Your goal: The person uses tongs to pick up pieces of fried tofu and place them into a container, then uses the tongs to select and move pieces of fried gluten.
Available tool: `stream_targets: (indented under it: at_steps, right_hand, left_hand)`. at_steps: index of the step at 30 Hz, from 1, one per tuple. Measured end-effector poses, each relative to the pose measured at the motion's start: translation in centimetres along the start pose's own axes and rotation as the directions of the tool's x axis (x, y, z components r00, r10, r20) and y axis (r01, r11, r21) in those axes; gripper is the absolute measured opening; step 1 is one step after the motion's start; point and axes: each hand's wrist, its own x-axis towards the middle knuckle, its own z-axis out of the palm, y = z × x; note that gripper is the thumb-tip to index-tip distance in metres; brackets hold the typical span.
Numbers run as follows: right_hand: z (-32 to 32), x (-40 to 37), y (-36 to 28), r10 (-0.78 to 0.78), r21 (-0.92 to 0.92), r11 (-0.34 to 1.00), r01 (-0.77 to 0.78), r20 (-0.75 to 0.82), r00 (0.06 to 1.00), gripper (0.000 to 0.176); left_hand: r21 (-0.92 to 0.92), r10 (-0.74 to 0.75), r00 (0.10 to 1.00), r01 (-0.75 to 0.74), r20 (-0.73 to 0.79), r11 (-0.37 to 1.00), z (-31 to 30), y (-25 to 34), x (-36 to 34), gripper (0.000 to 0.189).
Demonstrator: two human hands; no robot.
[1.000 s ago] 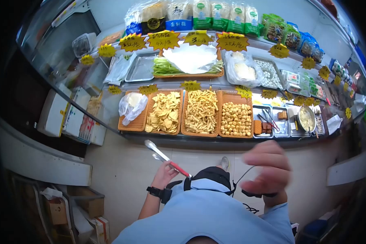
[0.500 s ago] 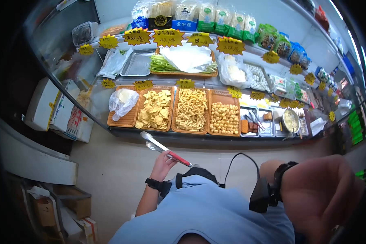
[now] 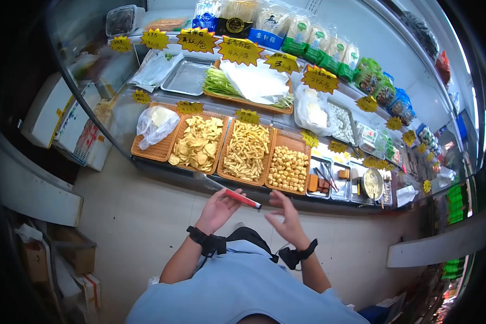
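Red-handled metal tongs (image 3: 242, 198) lie across the fingers of my left hand (image 3: 219, 209), the metal end pointing up and left. The fingers of my left hand are partly curled beneath the handle. Just right of the handle's dark end, my right hand (image 3: 287, 218) is apart from the tongs, its fingers spread and holding nothing. Beyond both hands stand brown trays with flat yellow pieces (image 3: 198, 143), yellow sticks (image 3: 247, 151) and small round pieces (image 3: 289, 168).
A wrapped white item (image 3: 157, 125) lies in the leftmost brown tray. Metal trays (image 3: 341, 189) and a bowl (image 3: 372, 183) are at the right. Bagged mushrooms (image 3: 271, 24) line the upper shelf. White boxes (image 3: 48, 110) stand at the left.
My right hand has come from the far right to beside the tongs' handle. The tongs have turned slightly flatter in my left hand. The view has tilted and shifted.
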Motion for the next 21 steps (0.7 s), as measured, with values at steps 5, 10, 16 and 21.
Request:
stream_targets:
  at_steps: [5,10,16,21]
  right_hand:
    - [4.4,-2.6,4.1,0.315,0.596,0.757,-0.267,0.026,0.949,0.064]
    - [3.5,-2.3,6.3,0.557,0.772,0.606,-0.190,-0.241,0.795,0.045]
    - [0.5,0.5,9.9,0.645,0.823,0.561,-0.090,-0.367,0.670,0.039]
    - [-1.0,2.7,12.4,0.557,0.716,0.693,-0.083,-0.459,0.693,0.042]
  left_hand:
    - [0.304,-0.068,0.997,0.052,0.040,0.951,1.3,-3.1,5.1,0.018]
    - [0.446,-0.273,0.962,0.243,0.002,0.861,2.3,-6.6,9.6,0.025]
    - [0.415,-0.376,0.925,0.361,-0.049,0.835,2.0,-8.7,13.7,0.029]
    - [0.404,-0.417,0.907,0.402,-0.053,0.822,-0.6,-8.6,16.8,0.038]
